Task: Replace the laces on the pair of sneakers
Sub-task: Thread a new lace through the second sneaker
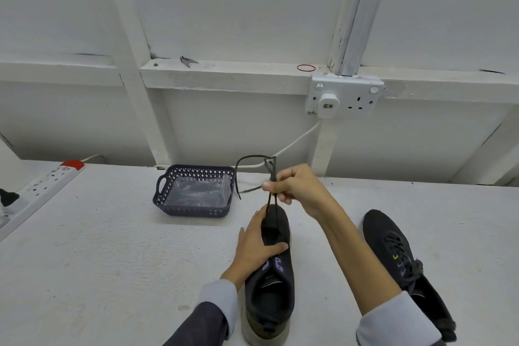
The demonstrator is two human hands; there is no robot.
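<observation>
So the middle sneaker (269, 289) is sitting on the white table (112, 247) at about 6 o'clock, toe pointing to 12, no lace through the upper eyelets as far as I can see. The left hand (258, 241) is clamped on its forefoot: thumb laid across the top, fingers down the side at 9 o'clock. The right hand (297, 191) is up above the toe, pinching the black lace (252, 157) between thumb and curled fingers. Two strands run down from that pinch to the toe end of the shoe, and the rest loops up and over toward 11 o'clock, with a loose end hanging beside the basket (193, 211).

The second sneaker (393, 255) is over at 4 o'clock, partly behind the right forearm, and it's laced with a knot on top.

The basket's dark, has clear plastic in it, and sits just off the toe at 11 o'clock. Power strip (47, 180) at 9 o'clock on the table edge, wall socket (345, 95) at 1 o'clock.
</observation>
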